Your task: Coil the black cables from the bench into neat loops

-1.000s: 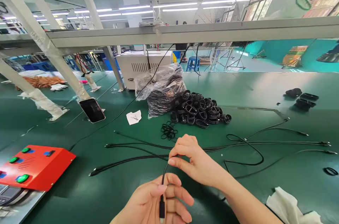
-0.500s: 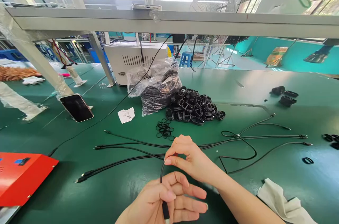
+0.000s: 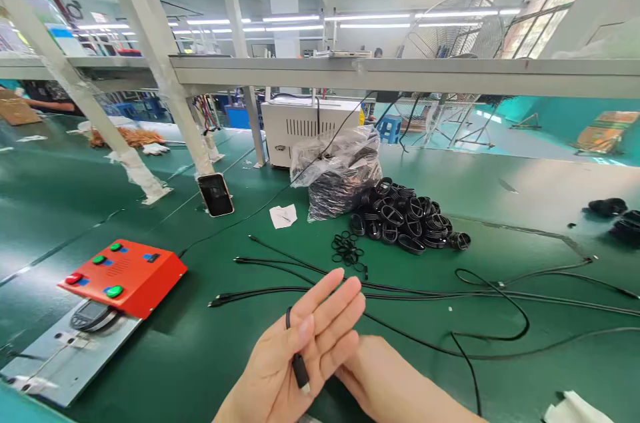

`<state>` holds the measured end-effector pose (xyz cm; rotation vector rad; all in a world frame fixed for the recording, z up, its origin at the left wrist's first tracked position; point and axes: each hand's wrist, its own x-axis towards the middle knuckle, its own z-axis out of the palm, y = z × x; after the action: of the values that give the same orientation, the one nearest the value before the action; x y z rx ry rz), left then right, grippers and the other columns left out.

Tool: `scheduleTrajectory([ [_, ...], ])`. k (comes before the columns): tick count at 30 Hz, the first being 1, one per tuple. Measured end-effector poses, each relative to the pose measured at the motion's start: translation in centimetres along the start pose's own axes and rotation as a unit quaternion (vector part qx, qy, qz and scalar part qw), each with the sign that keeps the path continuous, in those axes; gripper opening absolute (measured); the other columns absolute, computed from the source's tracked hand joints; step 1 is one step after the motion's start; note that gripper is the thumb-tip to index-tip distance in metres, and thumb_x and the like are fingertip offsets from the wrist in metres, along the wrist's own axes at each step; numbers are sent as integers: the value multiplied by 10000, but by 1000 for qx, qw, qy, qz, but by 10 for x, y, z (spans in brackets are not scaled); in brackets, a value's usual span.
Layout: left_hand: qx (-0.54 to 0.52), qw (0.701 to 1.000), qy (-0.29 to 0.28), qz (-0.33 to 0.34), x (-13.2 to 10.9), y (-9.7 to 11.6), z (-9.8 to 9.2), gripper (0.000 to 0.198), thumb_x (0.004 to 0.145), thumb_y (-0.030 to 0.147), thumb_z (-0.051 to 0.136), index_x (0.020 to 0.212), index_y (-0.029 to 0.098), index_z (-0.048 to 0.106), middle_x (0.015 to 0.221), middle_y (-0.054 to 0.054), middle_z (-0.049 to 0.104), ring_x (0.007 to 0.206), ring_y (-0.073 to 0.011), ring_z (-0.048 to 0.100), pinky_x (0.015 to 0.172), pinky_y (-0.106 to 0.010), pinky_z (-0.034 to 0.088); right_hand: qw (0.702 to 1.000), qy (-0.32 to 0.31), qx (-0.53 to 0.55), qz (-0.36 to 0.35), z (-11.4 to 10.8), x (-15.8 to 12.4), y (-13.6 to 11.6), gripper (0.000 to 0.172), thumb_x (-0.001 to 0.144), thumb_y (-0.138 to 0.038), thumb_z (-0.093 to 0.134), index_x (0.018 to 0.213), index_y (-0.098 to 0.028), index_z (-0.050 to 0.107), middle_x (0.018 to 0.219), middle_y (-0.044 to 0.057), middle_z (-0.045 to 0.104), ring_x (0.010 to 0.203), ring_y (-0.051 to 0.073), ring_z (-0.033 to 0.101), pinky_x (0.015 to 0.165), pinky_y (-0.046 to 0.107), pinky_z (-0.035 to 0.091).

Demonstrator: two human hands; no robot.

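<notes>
My left hand (image 3: 305, 350) is palm up, fingers stretched out, its thumb pressing a black USB cable (image 3: 288, 318) against the palm. The cable's black plug (image 3: 301, 372) with a metal tip lies on the palm; its cord bends over the index finger's side and passes behind the hand. My right hand (image 3: 377, 370) is curled close behind the left, on the cord's hidden stretch; its fingertips are out of sight. Beyond both hands, several straightened black cables (image 3: 265, 291) lie across the green table. Small black rings (image 3: 347, 250) and a pile of coiled cables (image 3: 410, 216) are farther back.
At left stands a red control box (image 3: 130, 276) with green buttons on a metal plate (image 3: 65, 356). A phone (image 3: 215, 195) leans on a post. Behind the pile are a plastic bag (image 3: 340, 176) and a beige machine (image 3: 280, 136). A shelf beam (image 3: 400, 76) crosses above; a white cloth (image 3: 575, 410) lies bottom right.
My right hand has moved from above the left hand down behind it, bringing the cord around. My left fingers have straightened and point upward. The view has swung left.
</notes>
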<state>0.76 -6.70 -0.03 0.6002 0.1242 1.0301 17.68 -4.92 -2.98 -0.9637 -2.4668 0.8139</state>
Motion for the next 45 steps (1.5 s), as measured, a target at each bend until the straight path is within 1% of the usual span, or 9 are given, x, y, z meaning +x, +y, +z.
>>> scheduleTrajectory([
  [4,57,995,73,41,-4,-1,-13,470,1013,194,230,1428,235,446,1561,-27,368,1452,-201,262,1187,-344,250,997,-74,-30,21,2,-14,-11,332,936,-194,421,1247,-284,499,815,4,728,612,200,664,478,259,334],
  [10,35,989,124,74,-2,-16,-31,461,1019,242,229,1420,239,456,1572,-6,353,1468,-174,213,1222,-357,137,988,-75,-136,25,20,-22,-5,538,831,-167,514,1355,-239,420,724,32,717,484,199,623,425,277,258],
  [16,-52,998,11,-27,-1,-18,-38,506,991,139,204,1350,207,553,1514,-35,445,1418,-187,342,1159,-316,294,992,-65,-75,84,19,-24,11,323,863,-123,462,1145,-225,581,755,42,722,565,182,641,517,253,380],
  [19,-75,991,-35,-102,0,-20,-31,507,952,76,251,1344,164,560,1465,-65,508,1373,-203,422,1119,-295,349,993,-24,39,108,-2,-16,21,315,919,-139,393,1119,-198,629,996,87,722,839,208,674,728,293,479],
  [22,-81,980,-33,-181,-1,-23,-19,493,893,41,352,1328,116,571,1411,-109,563,1311,-234,506,1078,-305,399,973,0,218,77,-28,-2,24,372,979,-259,380,1308,-216,548,1272,82,615,1160,211,564,968,355,431],
  [25,-72,965,-6,-253,-3,-25,-10,504,844,8,419,1316,96,574,1374,-134,595,1280,-245,540,1021,-304,447,949,-63,307,31,-43,13,21,410,1017,-398,329,1261,-204,595,1175,65,643,1128,187,558,986,340,412],
  [30,-29,949,43,-310,-10,-26,-10,367,945,154,432,1254,92,619,1253,-190,679,1141,-277,654,953,-365,478,947,-121,297,-2,-41,25,26,353,866,-495,622,785,-154,661,781,0,580,734,126,533,688,250,450],
  [39,-116,931,-71,-338,-12,-27,-12,646,669,76,420,1291,56,592,1256,-151,686,1191,-280,619,1056,-407,399,926,-90,326,-167,-49,28,25,233,873,-369,661,754,-169,646,758,8,580,838,146,519,900,338,428],
  [45,-59,951,-58,-296,-13,-29,-4,458,885,93,443,1328,94,560,1299,-158,652,1185,-251,626,995,-345,471,947,-36,249,-201,-50,31,22,266,870,-395,656,782,-151,712,771,17,557,805,136,511,813,276,449],
])
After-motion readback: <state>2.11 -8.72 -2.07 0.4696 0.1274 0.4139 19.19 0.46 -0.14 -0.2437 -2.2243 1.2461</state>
